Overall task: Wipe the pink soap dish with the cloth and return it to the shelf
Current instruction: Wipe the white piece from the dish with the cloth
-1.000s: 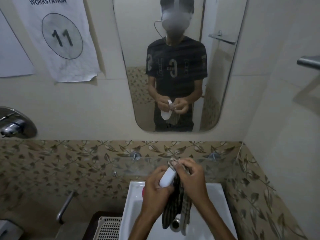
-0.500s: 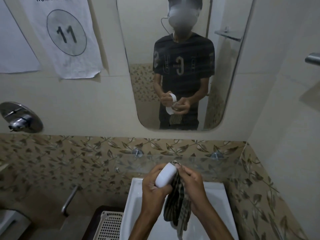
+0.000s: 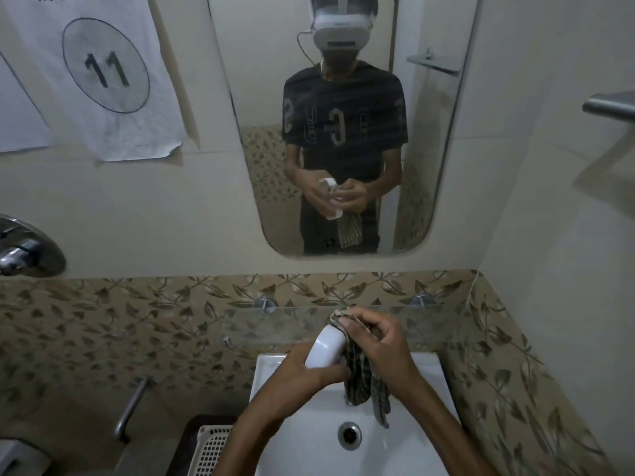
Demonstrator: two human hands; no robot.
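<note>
The soap dish [image 3: 324, 348] was gripped at its lower end by the left hand [image 3: 302, 374] above the sink [image 3: 429, 372], its long axis tilted up and slightly rightward toward the glass shelf [image 3: 446, 312]. It appeared white, smooth and oval. The checked cloth [image 3: 360, 379] was pinched against its right edge by the right hand [image 3: 381, 341]

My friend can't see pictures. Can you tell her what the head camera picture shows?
Two hands hold a soap dish above a white sink: the left hand grips the dish, and the right hand presses a checked cloth against it. A mirror on the wall shows the person.
</note>
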